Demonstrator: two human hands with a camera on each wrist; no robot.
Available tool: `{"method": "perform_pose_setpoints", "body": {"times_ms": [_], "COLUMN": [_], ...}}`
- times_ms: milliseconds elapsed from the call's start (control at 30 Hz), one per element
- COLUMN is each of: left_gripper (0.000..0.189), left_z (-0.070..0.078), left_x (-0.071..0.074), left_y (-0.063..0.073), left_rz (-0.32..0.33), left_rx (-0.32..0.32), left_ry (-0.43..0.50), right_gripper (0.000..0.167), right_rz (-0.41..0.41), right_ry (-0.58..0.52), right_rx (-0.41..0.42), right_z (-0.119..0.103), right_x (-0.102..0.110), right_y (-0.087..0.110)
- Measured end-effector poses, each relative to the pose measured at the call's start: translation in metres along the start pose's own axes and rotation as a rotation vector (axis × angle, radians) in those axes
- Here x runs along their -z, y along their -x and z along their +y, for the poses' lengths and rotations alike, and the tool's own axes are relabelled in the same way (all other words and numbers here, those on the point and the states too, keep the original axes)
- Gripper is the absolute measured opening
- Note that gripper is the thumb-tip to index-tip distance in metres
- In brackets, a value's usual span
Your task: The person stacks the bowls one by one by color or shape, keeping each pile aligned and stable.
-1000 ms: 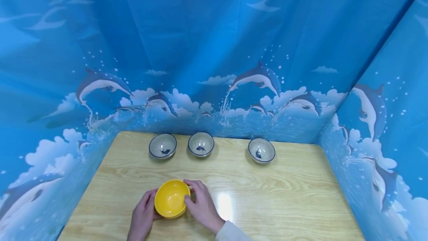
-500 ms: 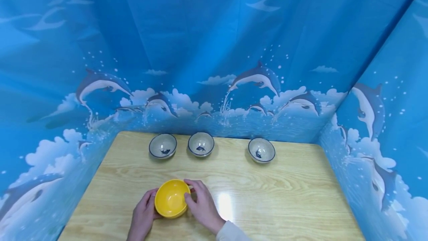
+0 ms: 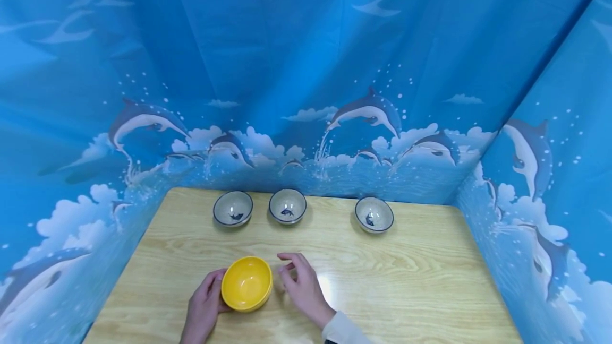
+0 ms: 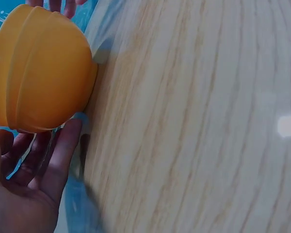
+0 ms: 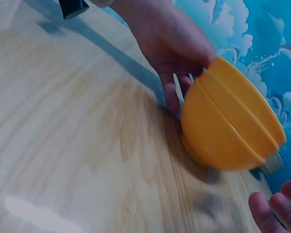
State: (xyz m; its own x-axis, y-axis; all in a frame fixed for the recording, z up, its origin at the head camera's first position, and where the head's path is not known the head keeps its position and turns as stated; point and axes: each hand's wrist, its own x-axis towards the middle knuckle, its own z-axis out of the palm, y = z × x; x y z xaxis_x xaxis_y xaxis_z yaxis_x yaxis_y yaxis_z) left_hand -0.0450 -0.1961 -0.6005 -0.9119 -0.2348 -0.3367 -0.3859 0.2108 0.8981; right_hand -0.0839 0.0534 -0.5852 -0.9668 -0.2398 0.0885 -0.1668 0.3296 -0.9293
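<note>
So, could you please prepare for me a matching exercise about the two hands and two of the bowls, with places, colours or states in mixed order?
1. Yellow bowl
2. Left hand
3. Right hand
4. Rightmost bowl

A. Apart from the bowls
B. Blue-rimmed
C. Between the hands
D. Holding a bowl

Pairs: 1-C, 2-D, 3-A, 4-B

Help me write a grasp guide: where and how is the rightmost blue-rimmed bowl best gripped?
Probably pinch the rightmost bowl by its near rim, across the wall, coming from the person's side. It sits opening up with flared walls near the back edge of the table, with the curtain close behind.
</note>
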Motion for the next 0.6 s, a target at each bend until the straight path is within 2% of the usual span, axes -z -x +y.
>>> {"method": "perform_pose_setpoints", "body": {"times_ms": [267,367,600], "left_gripper": [0.054,0.054,0.046], "left_z": [0.003,0.007,0.019], "left_x": [0.006,0.008,0.016], "left_y": [0.001,0.0,-0.004], "left_rz": [0.04,0.061,0.134], "left_rx": [-0.054,-0.049,0.008], "left_ry": [-0.05,-0.043,-0.047], "right_gripper": [0.03,0.03,0.03], "right_rz": [0.072,0.107,0.173], "right_ry": [0.018,0.013,0.014], "right_rx": [-0.04,-0.052,-0.074], "right_z": [0.012,0.017,0.027], "right_x": [0.028,0.04,0.067], "right_y": [-0.006,-0.008,-0.012]}}
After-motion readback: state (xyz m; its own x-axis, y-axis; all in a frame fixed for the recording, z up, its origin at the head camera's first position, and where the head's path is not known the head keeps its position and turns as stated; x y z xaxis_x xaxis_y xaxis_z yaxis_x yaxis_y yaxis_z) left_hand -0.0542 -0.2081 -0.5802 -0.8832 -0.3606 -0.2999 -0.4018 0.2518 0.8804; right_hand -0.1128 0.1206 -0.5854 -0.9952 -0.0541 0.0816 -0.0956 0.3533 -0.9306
